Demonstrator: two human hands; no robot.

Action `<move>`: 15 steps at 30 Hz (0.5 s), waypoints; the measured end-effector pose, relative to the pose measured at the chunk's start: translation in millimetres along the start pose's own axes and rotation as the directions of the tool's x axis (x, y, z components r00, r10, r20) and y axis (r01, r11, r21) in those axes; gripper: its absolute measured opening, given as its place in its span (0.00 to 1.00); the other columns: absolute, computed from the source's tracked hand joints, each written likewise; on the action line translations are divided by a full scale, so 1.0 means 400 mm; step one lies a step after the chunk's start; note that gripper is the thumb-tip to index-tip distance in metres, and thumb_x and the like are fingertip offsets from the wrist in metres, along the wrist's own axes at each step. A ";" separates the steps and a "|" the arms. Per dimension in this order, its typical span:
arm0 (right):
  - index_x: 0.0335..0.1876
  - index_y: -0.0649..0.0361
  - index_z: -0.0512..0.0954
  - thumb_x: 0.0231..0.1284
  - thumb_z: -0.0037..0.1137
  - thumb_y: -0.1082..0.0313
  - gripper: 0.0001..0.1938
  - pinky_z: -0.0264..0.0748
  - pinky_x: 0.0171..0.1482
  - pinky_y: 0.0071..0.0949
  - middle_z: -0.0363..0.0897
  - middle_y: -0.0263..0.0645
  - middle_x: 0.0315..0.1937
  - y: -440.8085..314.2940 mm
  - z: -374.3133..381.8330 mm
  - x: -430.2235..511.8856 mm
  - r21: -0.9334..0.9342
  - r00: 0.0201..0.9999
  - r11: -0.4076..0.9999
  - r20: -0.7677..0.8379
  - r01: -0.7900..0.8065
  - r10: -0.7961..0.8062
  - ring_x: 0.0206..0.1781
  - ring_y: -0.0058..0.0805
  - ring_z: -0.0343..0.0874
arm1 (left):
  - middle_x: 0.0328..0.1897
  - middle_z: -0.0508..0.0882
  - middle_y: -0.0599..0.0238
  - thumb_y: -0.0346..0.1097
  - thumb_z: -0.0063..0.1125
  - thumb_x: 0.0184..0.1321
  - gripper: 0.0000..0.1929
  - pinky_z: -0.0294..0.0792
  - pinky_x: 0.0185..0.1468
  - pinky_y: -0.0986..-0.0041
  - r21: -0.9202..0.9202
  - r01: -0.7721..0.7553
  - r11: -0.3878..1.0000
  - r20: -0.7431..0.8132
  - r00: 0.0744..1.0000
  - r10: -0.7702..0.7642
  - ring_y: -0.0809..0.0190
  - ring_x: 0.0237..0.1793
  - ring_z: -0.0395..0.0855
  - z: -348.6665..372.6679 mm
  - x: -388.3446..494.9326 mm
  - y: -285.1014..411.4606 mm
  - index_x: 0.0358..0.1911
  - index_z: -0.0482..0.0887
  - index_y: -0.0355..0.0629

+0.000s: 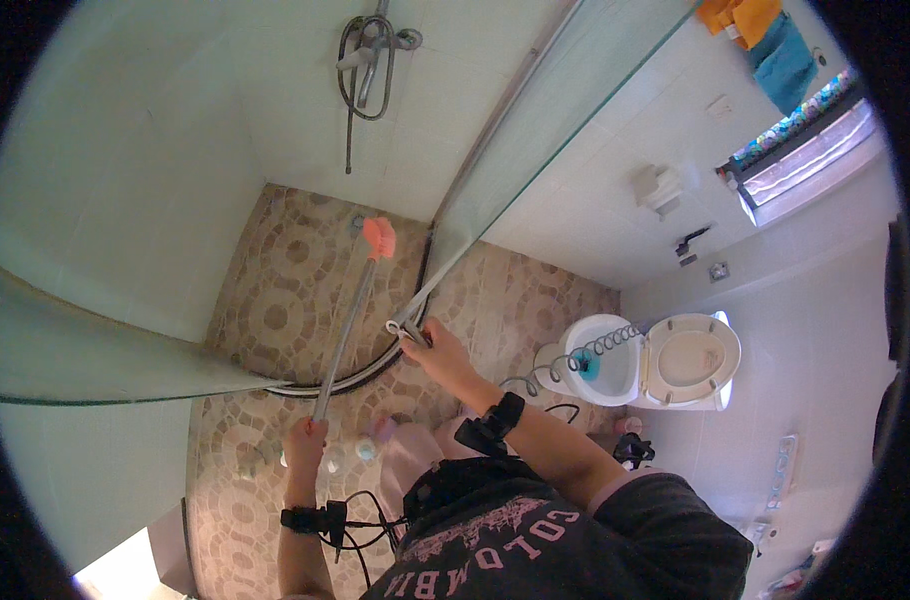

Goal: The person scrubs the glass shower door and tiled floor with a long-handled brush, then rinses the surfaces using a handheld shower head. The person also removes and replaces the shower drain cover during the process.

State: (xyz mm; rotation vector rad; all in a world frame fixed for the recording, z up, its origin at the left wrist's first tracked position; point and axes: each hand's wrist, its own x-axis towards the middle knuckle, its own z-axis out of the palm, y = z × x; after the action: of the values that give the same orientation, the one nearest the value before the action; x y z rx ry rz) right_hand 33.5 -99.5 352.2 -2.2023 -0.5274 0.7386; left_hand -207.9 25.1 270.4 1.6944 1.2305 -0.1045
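My left hand [305, 441] grips the lower end of a long metal pole [345, 341]. At the pole's far end, a pink brush head [379, 237] is over the patterned shower floor [275, 315], beside a round drain [358, 222]. My right hand [446, 358] is closed around a small grey and white handheld piece that looks like a spray nozzle [408, 331], close to the curved shower sill [372, 375]. A grey coiled hose [552, 369] runs from the toilet side towards my right forearm; whether it joins the nozzle is hidden.
A glass panel [545, 142] rises ahead on the right, another [125, 375] on the left. A shower mixer with a looped hose [366, 67] hangs on the far wall. On the right stands a toilet [605, 382], lid raised. Small containers [365, 450] are near my feet.
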 end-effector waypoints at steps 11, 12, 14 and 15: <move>0.35 0.65 0.66 0.51 0.54 0.51 0.22 0.62 0.21 0.29 0.69 0.40 0.20 0.026 0.036 0.001 0.182 0.973 0.968 0.184 -0.175 0.142 0.20 0.27 0.67 | 0.14 0.77 0.61 0.45 0.54 0.50 0.16 0.67 0.23 0.72 -0.034 0.015 0.999 -0.007 1.000 -0.015 0.64 0.17 0.77 0.005 0.011 -0.055 0.28 0.79 0.37; 0.35 0.65 0.66 0.51 0.54 0.52 0.21 0.61 0.20 0.28 0.69 0.38 0.19 0.025 0.039 0.003 0.193 0.965 0.959 0.200 -0.209 0.170 0.18 0.25 0.66 | 0.14 0.77 0.61 0.45 0.54 0.50 0.16 0.67 0.23 0.72 -0.044 0.002 0.999 -0.009 1.000 -0.002 0.64 0.17 0.77 0.005 0.013 -0.056 0.28 0.79 0.37; 0.34 0.64 0.66 0.52 0.55 0.55 0.19 0.58 0.17 0.27 0.67 0.36 0.17 0.024 0.043 0.007 0.286 0.963 0.932 0.215 -0.221 0.163 0.16 0.23 0.64 | 0.14 0.77 0.61 0.45 0.54 0.50 0.15 0.67 0.23 0.72 -0.063 0.013 0.998 0.001 1.000 -0.013 0.64 0.17 0.78 0.006 0.013 -0.056 0.28 0.79 0.37; 0.34 0.64 0.65 0.52 0.55 0.56 0.18 0.56 0.15 0.26 0.67 0.35 0.16 0.025 0.045 0.008 0.342 0.953 0.903 0.242 -0.260 0.183 0.14 0.22 0.63 | 0.14 0.77 0.61 0.45 0.54 0.49 0.15 0.67 0.23 0.72 -0.065 -0.003 0.998 -0.007 1.000 0.003 0.64 0.17 0.78 0.007 0.013 -0.055 0.28 0.79 0.37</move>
State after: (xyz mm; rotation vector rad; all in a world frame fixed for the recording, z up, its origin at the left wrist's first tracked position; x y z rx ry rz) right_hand 25.8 -94.6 333.6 -1.8580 -0.2093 1.0998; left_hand -220.9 25.9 251.6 1.6414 1.2239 -0.0561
